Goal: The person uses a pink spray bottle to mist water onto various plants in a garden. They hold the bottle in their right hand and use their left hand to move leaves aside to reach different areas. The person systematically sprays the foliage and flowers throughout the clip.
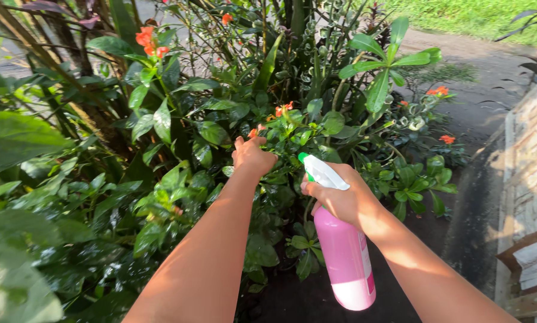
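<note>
My right hand (340, 200) grips the neck of a pink spray bottle (346, 257) with a white trigger head and a green nozzle tip, which points toward the shrub. My left hand (251, 157) reaches into the leafy shrub (304, 128) and holds or touches a stem among glossy green leaves and small orange flowers (283, 109). The fingers of the left hand are partly hidden by foliage. Both forearms stretch forward from the bottom of the head view.
Dense wet green bushes (71, 197) fill the left half, with more orange blooms (150, 40) up high. A dirt path (489, 90) runs at the upper right, grass beyond. A low brick wall (534, 155) stands at the right edge.
</note>
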